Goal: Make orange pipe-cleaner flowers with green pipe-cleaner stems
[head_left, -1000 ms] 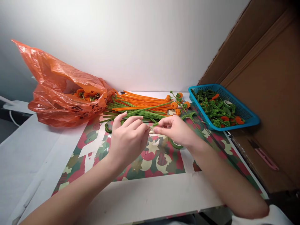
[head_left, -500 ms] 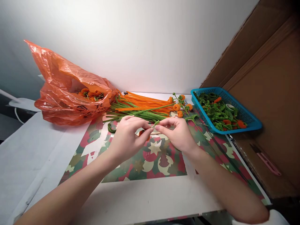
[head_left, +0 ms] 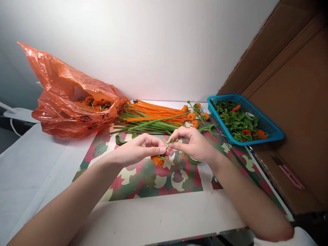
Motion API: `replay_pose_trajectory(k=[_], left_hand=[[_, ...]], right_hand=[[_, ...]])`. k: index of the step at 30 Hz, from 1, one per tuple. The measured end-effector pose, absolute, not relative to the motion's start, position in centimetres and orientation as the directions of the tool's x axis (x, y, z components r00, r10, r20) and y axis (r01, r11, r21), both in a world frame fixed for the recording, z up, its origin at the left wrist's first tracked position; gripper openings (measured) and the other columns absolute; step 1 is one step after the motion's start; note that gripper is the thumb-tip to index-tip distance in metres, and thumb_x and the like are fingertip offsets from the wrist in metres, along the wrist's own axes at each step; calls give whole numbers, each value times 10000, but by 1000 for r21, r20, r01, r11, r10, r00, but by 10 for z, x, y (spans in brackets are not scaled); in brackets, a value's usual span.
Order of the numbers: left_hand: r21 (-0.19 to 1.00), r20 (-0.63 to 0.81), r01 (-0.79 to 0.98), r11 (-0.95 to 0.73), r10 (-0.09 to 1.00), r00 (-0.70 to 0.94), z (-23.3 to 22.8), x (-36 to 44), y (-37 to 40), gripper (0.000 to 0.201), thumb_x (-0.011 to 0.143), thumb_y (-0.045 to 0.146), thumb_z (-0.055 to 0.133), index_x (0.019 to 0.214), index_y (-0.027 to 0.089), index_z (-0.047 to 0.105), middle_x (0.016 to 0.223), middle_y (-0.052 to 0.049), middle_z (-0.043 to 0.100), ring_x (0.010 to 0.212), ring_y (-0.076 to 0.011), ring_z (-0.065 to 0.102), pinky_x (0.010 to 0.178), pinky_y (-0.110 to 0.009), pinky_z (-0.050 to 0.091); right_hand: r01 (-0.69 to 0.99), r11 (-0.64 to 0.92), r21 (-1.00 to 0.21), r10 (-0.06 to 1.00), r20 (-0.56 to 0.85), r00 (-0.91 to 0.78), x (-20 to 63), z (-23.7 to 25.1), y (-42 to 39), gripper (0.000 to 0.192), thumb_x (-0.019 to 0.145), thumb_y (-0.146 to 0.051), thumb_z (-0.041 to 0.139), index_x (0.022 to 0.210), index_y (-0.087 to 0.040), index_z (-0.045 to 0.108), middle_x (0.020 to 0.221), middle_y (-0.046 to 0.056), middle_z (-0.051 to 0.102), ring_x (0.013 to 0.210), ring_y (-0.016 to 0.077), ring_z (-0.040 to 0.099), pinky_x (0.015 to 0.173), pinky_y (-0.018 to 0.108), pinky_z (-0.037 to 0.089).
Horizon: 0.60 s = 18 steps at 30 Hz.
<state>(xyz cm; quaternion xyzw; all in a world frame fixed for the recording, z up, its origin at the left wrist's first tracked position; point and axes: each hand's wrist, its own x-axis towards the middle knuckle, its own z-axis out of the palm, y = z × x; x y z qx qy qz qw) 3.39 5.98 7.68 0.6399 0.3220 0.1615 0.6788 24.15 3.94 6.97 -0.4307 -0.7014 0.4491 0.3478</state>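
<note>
Above the star-patterned red and green paper sheet [head_left: 153, 177], the left hand [head_left: 138, 150] and right hand [head_left: 194, 143] pinch fingers shut on a small fuzzy orange pipe-cleaner flower [head_left: 157, 160], whose thin green stem could slip and untwist.

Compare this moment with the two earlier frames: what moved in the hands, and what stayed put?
The left hand has rolled over and dropped lower, bringing an orange flower head into view under its fingers. The right hand keeps pinching the green stem. The orange bag, pipe cleaner pile and blue basket stayed put.
</note>
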Motion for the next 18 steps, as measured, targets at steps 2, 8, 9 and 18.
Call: replay_pose_trajectory(k=[2,8,9,18], left_hand=[[970,-243,209,126,600,762,76,33,61,286,812,436,680,719,168,712,780,-58,726,726,-151,640,669,-259,511],[902,-53,388,-188,845,533,74,39,53,262,771,447,701,764,186,722,853,-55,743,798,-209,669,726,-312,518],[861,34,429,-274,872,488,73,40,51,249,768,439,707,731,193,718,816,-44,741,831,-221,671,810,-345,508],[736,162,464,-493,794,586,71,40,50,227,881,369,581,747,219,685,815,30,726,822,-154,649,1084,-421,309]], right_hand=[[347,266,-899,911,116,-397,240,72,37,55,798,-233,683,776,-187,702,811,19,688,836,161,585,753,290,439],[506,343,-791,926,195,-323,234,70,32,99,840,-203,624,768,-207,692,815,12,692,830,171,556,780,320,399],[531,351,-771,927,208,-311,233,69,31,93,837,-197,629,766,-209,688,800,8,693,823,172,552,798,332,389],[532,414,-739,902,257,-346,239,71,34,79,851,-190,651,785,-213,689,768,6,683,824,175,525,838,352,368]])
